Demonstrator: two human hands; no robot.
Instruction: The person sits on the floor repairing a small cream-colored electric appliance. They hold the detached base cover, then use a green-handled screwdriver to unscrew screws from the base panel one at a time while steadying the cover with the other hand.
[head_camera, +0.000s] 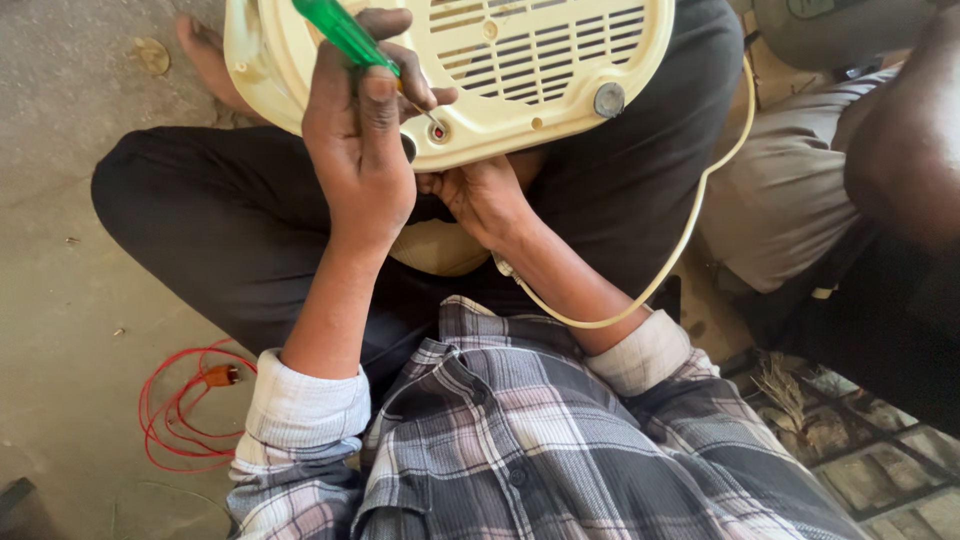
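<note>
- A plaid shirt (520, 450) with rolled cuffs is seen nearest the camera, above crossed legs in dark trousers (230, 220).
- A coil of red wire (180, 410) is laid on the concrete floor (60, 300), beside the left knee.
- The right hand (480, 195) is closed under the lower edge of a cream plastic appliance housing (520, 60), which is rested on the lap.
- The left hand (360, 130) is clenched around a green-handled screwdriver (350, 38); its tip is set at a screw recess (438, 131) near the housing's lower rim.
- A cream cord (690, 220) is looped from the housing past the right forearm.
- Another person's leg (790, 200) is seen at the right edge.
</note>
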